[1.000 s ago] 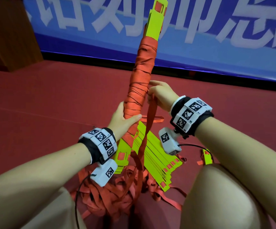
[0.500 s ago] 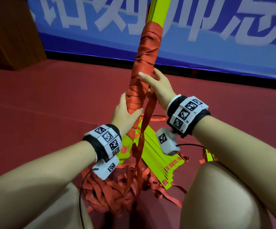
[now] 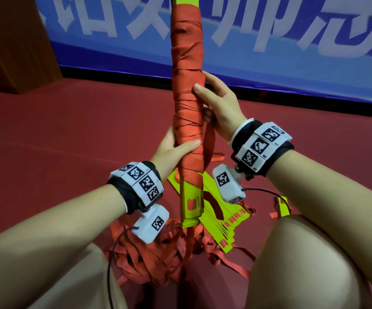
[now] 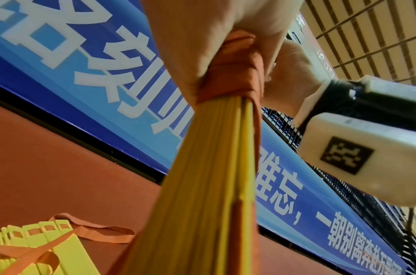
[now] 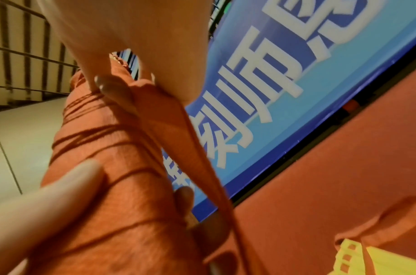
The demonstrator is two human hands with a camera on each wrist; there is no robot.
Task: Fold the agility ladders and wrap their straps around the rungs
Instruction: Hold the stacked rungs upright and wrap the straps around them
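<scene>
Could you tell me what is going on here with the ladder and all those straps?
A person is bundling an agility ladder. The left hand grips the upright stack of yellow rungs, most of it already wound in orange strap. The right hand holds the wrap higher up, with a loose strap end hanging from it. More rungs and strap lie on the red floor.
</scene>
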